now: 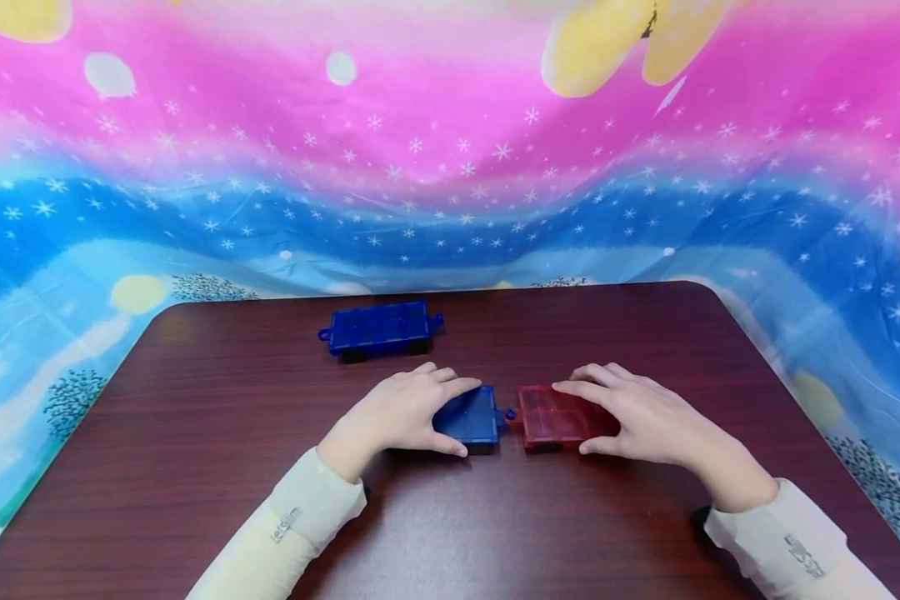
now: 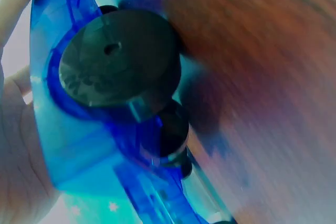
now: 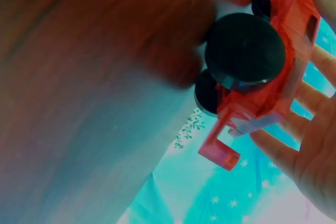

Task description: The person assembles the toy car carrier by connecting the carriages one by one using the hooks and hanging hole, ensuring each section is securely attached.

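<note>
At the middle of the table in the head view, my left hand (image 1: 401,408) grips a translucent blue toy train car (image 1: 474,417) by its long sides, thumb on the near side. Opposite it, my right hand (image 1: 645,412) holds a translucent red toy train car (image 1: 551,415) the same way. The two cars stand end to end, their couplings meeting between them; whether these are hooked together I cannot tell. The left wrist view shows a black wheel (image 2: 121,59) under the blue car. On the red car, a black wheel (image 3: 244,51) and a bent end hook (image 3: 219,152) show in the right wrist view.
A second blue toy car (image 1: 378,327) stands on its wheels farther back, left of centre, with a loop at its left end. The dark wood table (image 1: 217,400) has a rounded back edge. Behind it hangs a pink and blue snowflake cloth (image 1: 435,167).
</note>
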`<state>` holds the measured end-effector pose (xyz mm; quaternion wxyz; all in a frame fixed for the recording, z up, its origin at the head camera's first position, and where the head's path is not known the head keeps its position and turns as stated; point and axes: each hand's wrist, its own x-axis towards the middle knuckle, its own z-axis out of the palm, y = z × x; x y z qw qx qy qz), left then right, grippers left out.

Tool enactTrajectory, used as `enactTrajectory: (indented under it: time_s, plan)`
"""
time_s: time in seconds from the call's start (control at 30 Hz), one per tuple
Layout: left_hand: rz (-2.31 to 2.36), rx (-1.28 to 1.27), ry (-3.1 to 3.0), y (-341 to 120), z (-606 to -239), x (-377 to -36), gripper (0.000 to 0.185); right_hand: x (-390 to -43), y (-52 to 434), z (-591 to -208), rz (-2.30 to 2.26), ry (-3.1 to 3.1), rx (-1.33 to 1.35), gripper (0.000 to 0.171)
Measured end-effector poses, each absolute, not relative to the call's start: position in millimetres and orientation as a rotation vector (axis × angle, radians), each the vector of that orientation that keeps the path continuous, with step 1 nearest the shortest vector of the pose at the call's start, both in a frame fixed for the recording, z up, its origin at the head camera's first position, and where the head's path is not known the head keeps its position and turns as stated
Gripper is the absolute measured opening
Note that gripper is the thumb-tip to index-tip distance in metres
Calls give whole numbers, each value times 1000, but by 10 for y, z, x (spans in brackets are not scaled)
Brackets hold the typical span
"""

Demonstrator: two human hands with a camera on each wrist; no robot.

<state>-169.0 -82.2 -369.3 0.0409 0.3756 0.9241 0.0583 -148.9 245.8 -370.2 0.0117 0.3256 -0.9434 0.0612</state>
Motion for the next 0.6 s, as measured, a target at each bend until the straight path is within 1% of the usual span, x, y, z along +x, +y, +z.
enactTrajectory:
  time_s: [0.17, 0.33, 0.6]
  plan:
    - [201, 1136, 2868, -962, -3665, -1670, 83, -1489, 2431, -3624, 241, -2843, 1042, 72]
    - [240, 1096, 2926, -1214, -3613, -1669, 75, -1526, 2324, -3544, 306, -2787, 1070, 70]
    - [287, 995, 2988, -1709, -3549, -1817, 63, -1661, 2064, -3530, 394, -2818, 1129, 71]
